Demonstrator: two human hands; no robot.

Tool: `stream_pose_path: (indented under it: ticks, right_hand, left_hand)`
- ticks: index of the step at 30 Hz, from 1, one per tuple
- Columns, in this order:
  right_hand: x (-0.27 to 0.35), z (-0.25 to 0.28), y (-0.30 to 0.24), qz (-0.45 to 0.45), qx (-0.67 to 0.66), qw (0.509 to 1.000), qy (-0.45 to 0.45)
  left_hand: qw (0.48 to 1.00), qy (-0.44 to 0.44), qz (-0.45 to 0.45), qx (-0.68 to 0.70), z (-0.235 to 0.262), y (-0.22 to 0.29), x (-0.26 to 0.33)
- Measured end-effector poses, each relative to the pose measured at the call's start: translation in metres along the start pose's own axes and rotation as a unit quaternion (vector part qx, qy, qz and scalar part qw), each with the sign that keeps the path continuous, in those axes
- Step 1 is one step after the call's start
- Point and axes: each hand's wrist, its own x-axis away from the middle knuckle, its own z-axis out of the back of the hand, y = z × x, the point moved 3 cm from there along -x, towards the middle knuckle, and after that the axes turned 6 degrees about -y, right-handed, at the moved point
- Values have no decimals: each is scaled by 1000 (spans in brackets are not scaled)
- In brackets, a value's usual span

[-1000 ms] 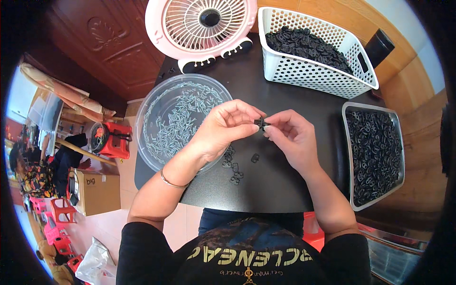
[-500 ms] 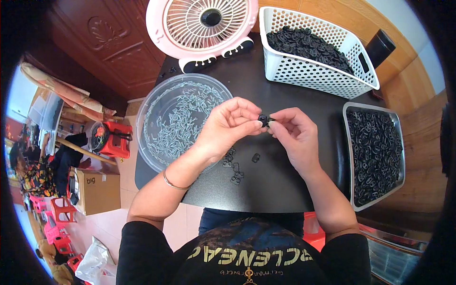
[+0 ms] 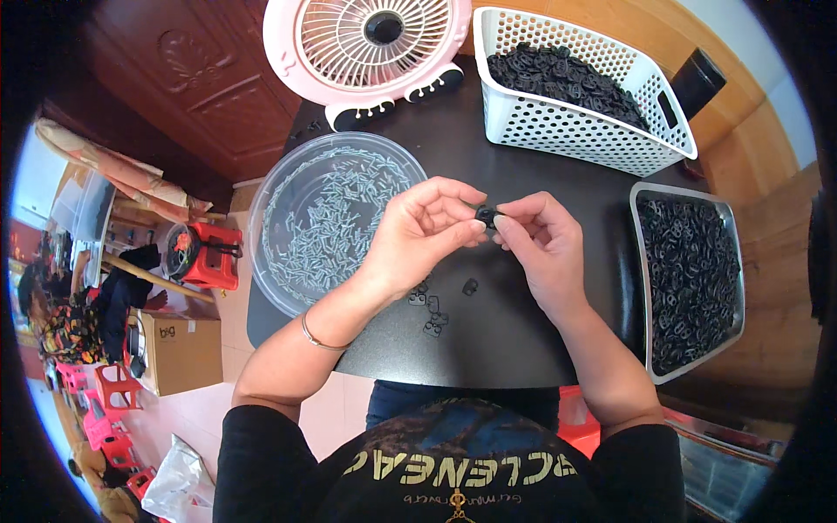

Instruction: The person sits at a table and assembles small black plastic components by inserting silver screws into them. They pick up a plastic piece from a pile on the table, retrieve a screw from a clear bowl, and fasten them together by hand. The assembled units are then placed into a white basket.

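Observation:
Between both hands, above the middle of the dark table [image 3: 523,349], a small black plastic piece [image 3: 486,215] is pinched at its two sides. My left hand [image 3: 429,225] grips it with thumb and fingertips, and my right hand [image 3: 542,244] holds the opposite side the same way. Fingertips hide much of its shape. Below the hands, one loose black piece [image 3: 470,287] lies on the tabletop. Several more black pieces [image 3: 433,315] sit in a cluster beside my left forearm. A round clear tub [image 3: 261,253] of small silvery screws [image 3: 318,222] stands left of my left hand.
A white perforated basket [image 3: 567,144] heaped with black parts stands at the back right. On the right is a metal-rimmed tray [image 3: 639,288] full of black pieces. A pink fan [image 3: 283,52] stands behind the tub. Red stools and a cardboard box [image 3: 181,353] are off to the left.
My right thumb and fingers have shifted slightly on the small black piece, and its visible side has turned a little. Both hands otherwise stay in place.

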Motion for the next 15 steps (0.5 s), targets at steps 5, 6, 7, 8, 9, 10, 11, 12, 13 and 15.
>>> stream_pose_path:
  ticks: [5,6,7,8,9,10,11,12,13,15]
  right_hand:
    - [0,0,0,-5,-30,1000,-6]
    - [0,1,1,-10,-25,1000,-10]
    - [0,1,1,-14,-20,1000,-14]
    - [0,1,1,-15,-25,999,-13]
    - [-1,1,1,-15,-31,999,-14]
    - [0,1,0,-15,-36,999,-13]
    - [0,1,0,-16,-33,999,-14]
    - [0,2,0,-16,-31,999,-15]
    - [-1,1,0,-17,-28,999,-17]
    - [0,0,0,-24,-37,999,-17]
  left_hand:
    - [1000,7,20,17,-1,-1,0]
    - [999,12,25,22,-1,-1,1]
    - [999,12,24,28,-1,-1,0]
    - [999,12,23,33,-1,-1,0]
    - [999,12,22,39,-2,-1,0]
    - [999,10,22,31,-2,0,0]
    - [999,8,22,24,-2,0,0]
    - [1000,6,22,17,-2,0,0]
    - [1000,7,23,17,-1,0,0]
    - [999,8,25,18,0,0,1]
